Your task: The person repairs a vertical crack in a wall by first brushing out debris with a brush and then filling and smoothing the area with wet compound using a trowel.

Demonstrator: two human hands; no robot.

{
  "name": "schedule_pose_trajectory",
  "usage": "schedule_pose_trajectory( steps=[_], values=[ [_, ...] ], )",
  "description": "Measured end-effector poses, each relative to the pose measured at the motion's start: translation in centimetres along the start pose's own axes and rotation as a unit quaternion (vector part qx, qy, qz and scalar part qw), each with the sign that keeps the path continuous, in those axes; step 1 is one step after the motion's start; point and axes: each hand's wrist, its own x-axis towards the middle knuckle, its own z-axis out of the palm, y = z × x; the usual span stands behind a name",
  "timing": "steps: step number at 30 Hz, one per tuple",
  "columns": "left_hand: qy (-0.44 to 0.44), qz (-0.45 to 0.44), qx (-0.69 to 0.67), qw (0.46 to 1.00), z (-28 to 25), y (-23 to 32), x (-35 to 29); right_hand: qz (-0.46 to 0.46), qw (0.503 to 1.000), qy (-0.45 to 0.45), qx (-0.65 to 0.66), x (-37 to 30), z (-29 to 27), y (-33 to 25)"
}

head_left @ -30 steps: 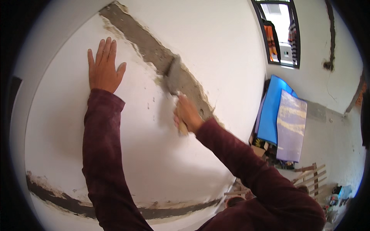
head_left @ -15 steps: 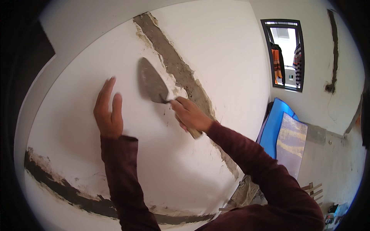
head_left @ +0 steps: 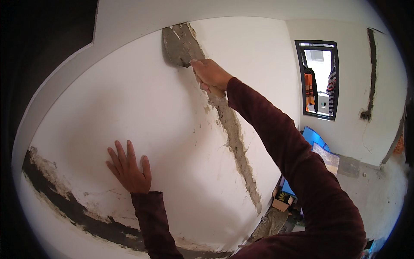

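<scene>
My right hand (head_left: pixel 210 77) is closed round the handle of a trowel (head_left: pixel 177 49), high on the white wall (head_left: pixel 108 99). The trowel's grey blade lies against the upper end of a rough cement strip (head_left: pixel 235 134), which runs diagonally down the wall to the right. Most of the handle is hidden by my fingers. My left hand (head_left: pixel 130 170) is spread with its fingers apart against the wall, lower and to the left, holding nothing.
A darker cement band (head_left: pixel 82 213) curves along the wall's lower left. At right are a dark-framed window (head_left: pixel 318 82) with hanging clothes, blue sheets (head_left: pixel 314 137), a cardboard box (head_left: pixel 281 202) and another dark wall strip (head_left: pixel 371 73).
My right hand has carried the trowel upward onto the top of the cement strip. My left hand has dropped lower and spread its fingers on the wall. The view has shifted.
</scene>
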Motion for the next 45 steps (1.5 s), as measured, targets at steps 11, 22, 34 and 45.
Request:
schedule_pose_trajectory(
  steps=[11,22,34,45],
  values=[
    [0.010,-0.012,0.031,0.999,0.0,0.6,0.1,-0.037,0.999,-0.006,-0.005,-0.4,-0.2,1.0],
    [0.019,-0.025,0.035,0.999,0.4,0.5,0.1,0.003,0.999,-0.012,0.048,-0.4,-0.4,0.0],
    [0.015,-0.014,0.045,0.999,0.5,0.8,0.1,0.006,0.993,0.035,0.111,-0.3,-0.7,1.6],
    [0.016,-0.008,0.075,0.997,0.6,0.9,0.1,0.012,0.989,-0.008,0.145,1.2,-3.4,3.2]
  ],
)
